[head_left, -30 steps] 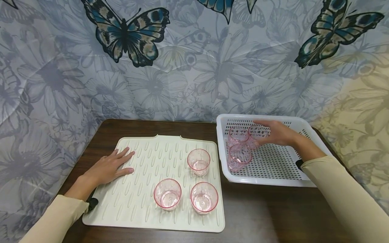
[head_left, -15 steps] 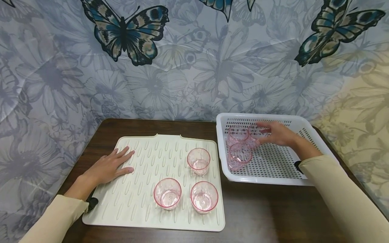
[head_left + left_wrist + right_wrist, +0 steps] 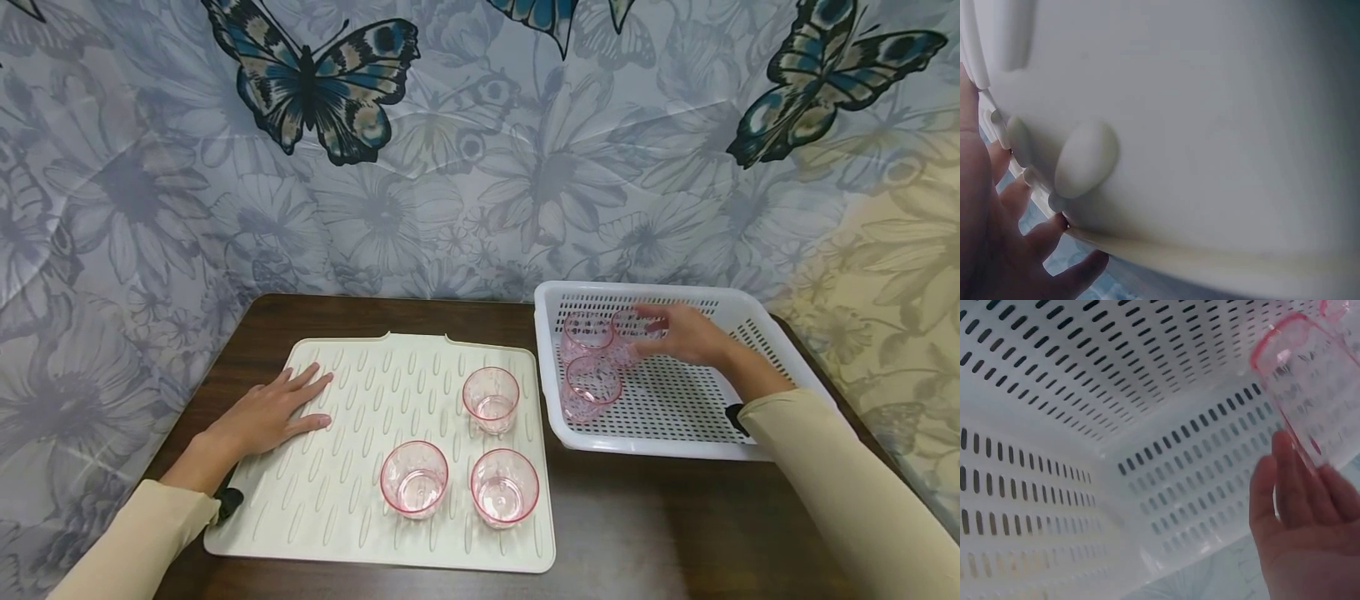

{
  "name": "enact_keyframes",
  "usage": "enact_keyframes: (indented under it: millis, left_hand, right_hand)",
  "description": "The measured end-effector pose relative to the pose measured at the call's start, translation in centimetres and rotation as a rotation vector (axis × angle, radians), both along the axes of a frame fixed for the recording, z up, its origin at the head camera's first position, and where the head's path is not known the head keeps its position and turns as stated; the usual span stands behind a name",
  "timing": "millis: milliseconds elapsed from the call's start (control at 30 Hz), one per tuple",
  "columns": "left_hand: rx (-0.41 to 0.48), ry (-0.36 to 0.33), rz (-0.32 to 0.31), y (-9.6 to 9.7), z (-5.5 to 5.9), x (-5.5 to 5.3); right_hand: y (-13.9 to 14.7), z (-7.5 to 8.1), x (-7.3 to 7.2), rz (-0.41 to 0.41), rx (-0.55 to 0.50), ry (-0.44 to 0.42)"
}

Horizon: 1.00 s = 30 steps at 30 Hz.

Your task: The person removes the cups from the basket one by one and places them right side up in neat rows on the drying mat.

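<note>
My left hand [image 3: 273, 412] rests flat with spread fingers on the left edge of a cream ridged drying mat [image 3: 360, 500]. In the left wrist view its fingertips touch the edge of the mat [image 3: 1210, 137]. My right hand [image 3: 682, 337] reaches into a white perforated basket [image 3: 667, 454] and holds a clear pink-rimmed drinking glass [image 3: 1310, 375] at its side. Part of that glass is hidden behind the fingers in the head view. Two more such glasses, a back glass [image 3: 587, 333] and a front glass [image 3: 592, 383], stand beside it in the basket.
Three pink-rimmed glasses stand upright on the mat's right half: a rear one [image 3: 491, 402], a front left one [image 3: 414, 482] and a front right one [image 3: 504, 490]. Mat and basket sit side by side on a dark wooden table [image 3: 615, 517]. A butterfly-patterned cloth [image 3: 480, 183] hangs behind.
My right hand's fingers have drawn slightly to the right and closed in at the glass in the basket. My left hand, the mat and the other glasses have stayed put.
</note>
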<state>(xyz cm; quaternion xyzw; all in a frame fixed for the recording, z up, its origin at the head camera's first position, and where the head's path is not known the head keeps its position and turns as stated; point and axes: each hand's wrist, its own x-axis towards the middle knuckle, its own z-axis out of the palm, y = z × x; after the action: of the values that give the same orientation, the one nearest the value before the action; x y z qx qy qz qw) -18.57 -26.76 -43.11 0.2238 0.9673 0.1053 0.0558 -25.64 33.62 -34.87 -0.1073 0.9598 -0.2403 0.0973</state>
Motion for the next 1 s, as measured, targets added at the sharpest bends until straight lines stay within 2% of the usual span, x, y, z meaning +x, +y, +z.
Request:
enact_keyframes:
  millis: [100,233,367,600,700,800,1000]
  left_hand:
    - [0.003,-0.004,0.002,0.0,0.0,0.0]
    - [0.002,-0.009,0.005,0.0,0.0,0.0]
    - [-0.002,-0.012,0.006,0.0,0.0,-0.1]
    - [-0.003,-0.021,0.005,-0.1,0.0,-0.1]
    - [-0.001,-0.019,0.006,0.0,0.0,-0.1]
    - [0.002,-0.015,0.006,0.0,0.1,0.0]
    - [0.0,-0.018,0.011,0.1,0.1,0.0]
  right_hand:
    - [-0.1,0.3,-0.1,-0.054,0.005,0.068]
    - [-0.3,1.3,-0.1,-0.121,-0.003,0.218]
    - [-0.8,2.8,0.2,-0.179,-0.07,0.347]
    - [-2.3,5.5,0.7,-0.266,-0.171,0.445]
    - [-3.2,6.2,1.1,-0.26,-0.188,0.49]
    - [-4.4,6.5,1.5,-0.212,-0.203,0.526]
    - [-7.4,6.7,2.3,-0.105,-0.246,0.506]
